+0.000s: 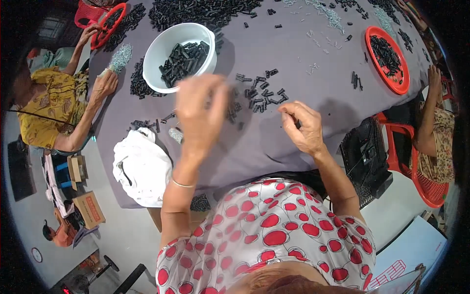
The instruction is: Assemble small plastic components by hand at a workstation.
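My left hand [201,110] is smeared by motion in front of the near edge of a white bowl [153,61]; its fingers cannot be read. Short black plastic tube-like pieces fill part of that bowl. Farther right, my right hand [304,126] hovers over the grey cloth with curled fingers, thumb and forefinger pinched together. Whatever the pinch holds, if anything, is too small to make out. Between the hands lies a loose scatter of the black pieces [258,104], partly hidden behind the left hand.
A white cloth [142,166] lies bunched at the table's near left. Big heaps of black pieces [200,12] cover the far side. Small silvery parts [120,58] sit near a co-worker's hand [105,85] on the left. A red tray [401,88] holds black pieces at right, by another person's arm.
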### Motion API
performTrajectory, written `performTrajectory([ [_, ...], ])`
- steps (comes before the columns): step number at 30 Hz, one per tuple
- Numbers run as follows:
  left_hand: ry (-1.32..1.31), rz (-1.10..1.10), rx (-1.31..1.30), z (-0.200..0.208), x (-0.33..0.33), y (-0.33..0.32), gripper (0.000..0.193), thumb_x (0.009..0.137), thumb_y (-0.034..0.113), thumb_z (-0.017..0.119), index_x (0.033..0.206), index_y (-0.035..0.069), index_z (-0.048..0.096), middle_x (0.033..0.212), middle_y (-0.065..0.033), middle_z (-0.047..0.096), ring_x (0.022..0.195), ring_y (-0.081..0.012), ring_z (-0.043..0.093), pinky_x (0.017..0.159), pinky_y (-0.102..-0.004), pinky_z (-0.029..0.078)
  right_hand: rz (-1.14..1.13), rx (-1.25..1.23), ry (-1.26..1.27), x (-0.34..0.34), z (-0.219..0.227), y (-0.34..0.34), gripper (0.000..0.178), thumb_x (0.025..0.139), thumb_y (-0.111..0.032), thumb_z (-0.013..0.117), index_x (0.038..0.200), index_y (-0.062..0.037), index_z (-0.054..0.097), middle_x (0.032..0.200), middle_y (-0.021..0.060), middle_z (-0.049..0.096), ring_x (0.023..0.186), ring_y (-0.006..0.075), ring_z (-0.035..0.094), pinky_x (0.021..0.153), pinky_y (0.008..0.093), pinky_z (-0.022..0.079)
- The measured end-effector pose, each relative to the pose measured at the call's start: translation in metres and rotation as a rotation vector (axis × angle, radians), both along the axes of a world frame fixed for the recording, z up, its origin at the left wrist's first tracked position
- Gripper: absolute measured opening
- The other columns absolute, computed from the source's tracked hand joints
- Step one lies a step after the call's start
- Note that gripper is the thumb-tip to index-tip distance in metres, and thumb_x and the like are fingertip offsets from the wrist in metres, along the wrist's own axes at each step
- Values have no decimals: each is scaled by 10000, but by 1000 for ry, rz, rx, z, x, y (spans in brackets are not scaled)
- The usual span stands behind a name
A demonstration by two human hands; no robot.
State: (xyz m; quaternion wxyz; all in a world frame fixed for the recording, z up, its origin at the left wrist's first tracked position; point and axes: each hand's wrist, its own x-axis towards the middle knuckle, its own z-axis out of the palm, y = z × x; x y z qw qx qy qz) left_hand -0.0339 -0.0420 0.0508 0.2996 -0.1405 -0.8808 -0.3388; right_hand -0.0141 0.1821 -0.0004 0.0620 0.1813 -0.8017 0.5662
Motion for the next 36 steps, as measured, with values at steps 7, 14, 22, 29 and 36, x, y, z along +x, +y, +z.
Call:
performTrajectory([
  [7,-422,-429,234,-25,35,43,121,753,11,667,871,-6,652,852,-96,641,719,-196,621,597,-277,493,-181,240,49,-35,11,20,163,786,-13,567,940,-30,618,819,121,602,646,216,596,577,303,465],
  [14,-410,-555,270,-47,40,44,128,726,-8,673,851,10,653,836,-108,640,714,-218,624,605,-301,500,-112,336,64,-46,11,23,119,766,-5,585,876,-20,629,784,126,595,673,259,598,608,324,469],
  [22,-331,-564,250,-55,39,45,134,711,3,682,837,17,639,823,-101,637,715,-234,620,621,-313,494,114,422,262,-68,7,15,89,751,-38,605,839,-32,620,754,130,564,688,328,562,609,383,456],
  [29,-146,-304,-16,-49,30,41,155,688,15,682,834,42,638,826,-66,619,795,-246,574,719,-345,442,81,469,214,-64,-2,13,120,736,-93,616,852,-66,605,764,104,558,710,319,567,617,403,463],
  [36,-160,-239,-68,-45,34,40,162,689,20,691,842,34,639,861,-76,607,864,-279,553,767,-374,427,67,467,239,-44,1,12,152,725,-23,654,864,-47,601,822,71,578,714,241,583,623,332,455],
])
